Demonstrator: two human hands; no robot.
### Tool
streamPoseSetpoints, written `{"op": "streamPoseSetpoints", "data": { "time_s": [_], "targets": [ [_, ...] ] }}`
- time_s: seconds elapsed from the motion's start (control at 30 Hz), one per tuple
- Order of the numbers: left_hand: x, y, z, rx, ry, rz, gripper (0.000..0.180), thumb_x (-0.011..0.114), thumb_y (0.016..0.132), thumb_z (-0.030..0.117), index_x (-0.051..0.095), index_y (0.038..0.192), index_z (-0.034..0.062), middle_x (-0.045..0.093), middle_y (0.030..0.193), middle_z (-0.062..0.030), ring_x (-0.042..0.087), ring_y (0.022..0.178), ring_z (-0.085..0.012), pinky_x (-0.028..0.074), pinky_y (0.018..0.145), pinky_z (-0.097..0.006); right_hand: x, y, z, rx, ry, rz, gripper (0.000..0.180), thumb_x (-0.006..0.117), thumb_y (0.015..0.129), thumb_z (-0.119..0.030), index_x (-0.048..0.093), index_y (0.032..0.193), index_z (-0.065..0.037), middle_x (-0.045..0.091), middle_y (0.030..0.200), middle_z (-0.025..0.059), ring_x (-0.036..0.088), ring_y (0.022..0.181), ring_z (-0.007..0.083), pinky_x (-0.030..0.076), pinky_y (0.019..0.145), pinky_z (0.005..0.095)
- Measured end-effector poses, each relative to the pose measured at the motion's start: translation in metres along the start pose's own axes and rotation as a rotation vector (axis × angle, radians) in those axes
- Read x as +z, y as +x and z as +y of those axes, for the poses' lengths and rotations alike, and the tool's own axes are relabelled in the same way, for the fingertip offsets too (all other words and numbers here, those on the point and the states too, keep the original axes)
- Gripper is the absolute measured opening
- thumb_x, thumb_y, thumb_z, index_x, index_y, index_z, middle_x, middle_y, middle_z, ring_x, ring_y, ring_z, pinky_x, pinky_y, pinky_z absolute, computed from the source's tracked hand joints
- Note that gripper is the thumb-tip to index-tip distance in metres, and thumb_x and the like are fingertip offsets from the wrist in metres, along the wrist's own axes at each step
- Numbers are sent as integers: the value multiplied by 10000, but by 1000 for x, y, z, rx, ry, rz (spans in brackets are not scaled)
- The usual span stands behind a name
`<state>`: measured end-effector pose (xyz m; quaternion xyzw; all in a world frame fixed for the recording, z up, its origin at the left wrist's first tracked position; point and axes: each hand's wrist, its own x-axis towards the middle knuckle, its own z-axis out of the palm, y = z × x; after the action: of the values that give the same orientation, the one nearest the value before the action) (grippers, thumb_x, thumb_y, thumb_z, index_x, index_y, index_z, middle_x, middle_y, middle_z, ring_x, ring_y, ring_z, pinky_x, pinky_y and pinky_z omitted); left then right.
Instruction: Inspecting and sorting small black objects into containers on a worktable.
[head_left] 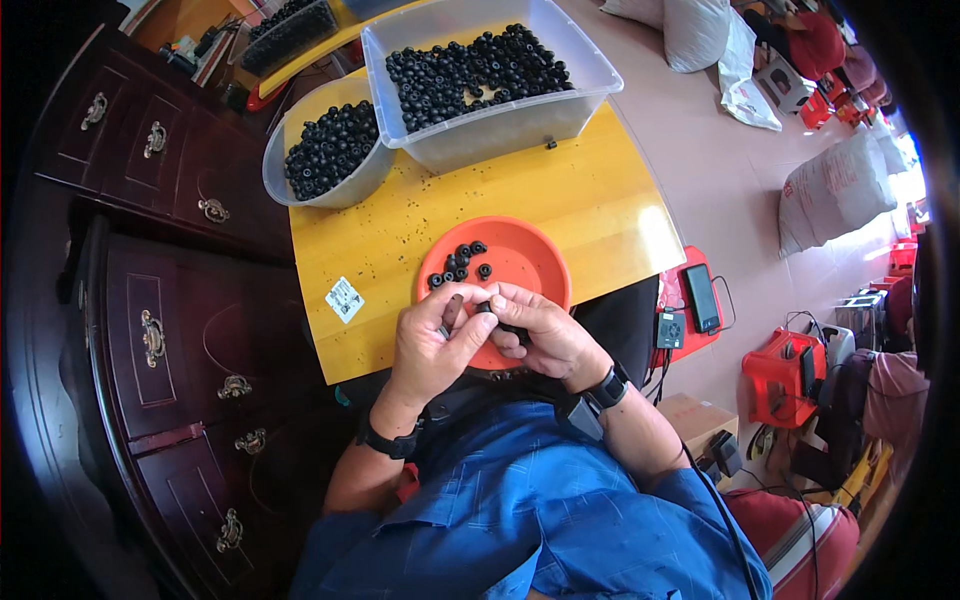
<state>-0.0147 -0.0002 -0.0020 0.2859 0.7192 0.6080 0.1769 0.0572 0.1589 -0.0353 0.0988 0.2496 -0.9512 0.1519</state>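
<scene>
My left hand [436,338] and my right hand [548,338] meet over the near side of an orange round dish [530,240]. Between their fingertips they pinch a small black part [485,308], mostly covered by the fingers. More dark pieces [516,333] show under the curled fingers of my right hand; how many, I cannot tell. In the dish, beyond my hands, lie several small black round parts [462,258] with a hole in the middle. Both wrists wear black bands.
On the yellow table [600,190] stand a large clear bin [500,115] and a smaller clear tub [375,180], both holding many black parts. A white label [344,300] lies at left. Dark wooden drawers [150,330] flank the left; a phone [702,298] rests on a red stool at right.
</scene>
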Motion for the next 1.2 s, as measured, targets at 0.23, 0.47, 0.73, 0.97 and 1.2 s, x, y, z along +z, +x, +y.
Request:
{"op": "streamPoseSetpoints", "data": {
  "time_s": [0.23, 0.47, 0.73, 0.97, 1.2],
  "targets": [
    [-5, 0, 4, -148, -301, 20, 82, 605, 968, 51, 662, 989, -3, 648, 769, -2, 586, 706, -40, 488, 686, -205, -6, 1, 5, 1, 35, -44, 129, 589, 1008, -211, 589, 1053, -91, 603, 890, -11, 423, 602, 21, 346, 496, 158],
    [-10, -2, 2, -47, -41, 7, 155, 644, 956, 145, 618, 903, 1, 648, 726, -24, 534, 627, -52, 439, 598, -218, -3, 0, 3, -75, 28, -35, 129, 602, 998, -191, 603, 1082, -93, 628, 902, 1, 406, 582, 26, 332, 497, 160],
    [-15, 0, 9, 72, 439, -71, 346, 751, 864, 351, 577, 804, 59, 585, 607, -84, 594, 522, -231, 455, 502, -330, -8, 4, 5, -110, -39, -36, 93, 606, 996, -178, 613, 1045, -99, 617, 871, -15, 406, 569, 21, 329, 488, 163],
    [-15, -2, 4, 138, 518, -48, 358, 749, 852, 380, 574, 808, 71, 637, 658, -85, 653, 583, -277, 494, 523, -372, -3, 5, 7, -108, -52, -18, 65, 612, 991, -164, 609, 1010, -102, 622, 870, -16, 405, 572, 18, 321, 495, 163],
    [-15, -2, 10, 128, 567, -51, 365, 729, 864, 401, 571, 821, 76, 648, 677, -83, 662, 599, -287, 502, 526, -385, 0, 2, 7, -136, -58, -29, 67, 629, 980, -162, 610, 1004, -102, 623, 879, -16, 412, 588, 17, 324, 504, 161]
  ]
}}
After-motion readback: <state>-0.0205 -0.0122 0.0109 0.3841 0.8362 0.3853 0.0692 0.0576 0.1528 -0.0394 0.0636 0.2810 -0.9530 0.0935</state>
